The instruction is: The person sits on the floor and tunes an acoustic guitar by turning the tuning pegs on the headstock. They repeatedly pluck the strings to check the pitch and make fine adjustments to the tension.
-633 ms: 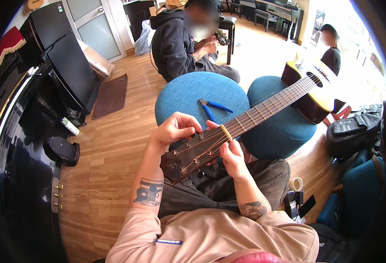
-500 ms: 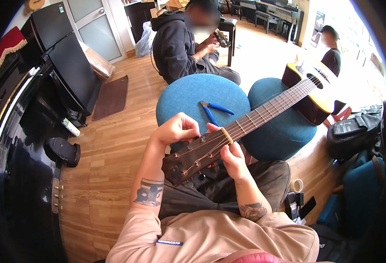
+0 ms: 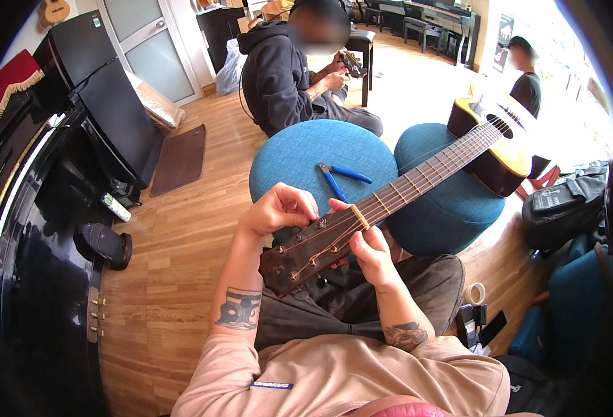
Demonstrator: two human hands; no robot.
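the guitar (image 3: 424, 175) is clasped by the right hand (image 3: 372, 257) around its neck, beside the headstock (image 3: 301, 251), its body rested at the right stool's (image 3: 452, 208) far edge. the left hand (image 3: 280, 208) is curled at the headstock's left edge; whether anything is gripped cannot be told. pliers (image 3: 327, 171) are laid toward the left stool's (image 3: 285, 156) right edge.
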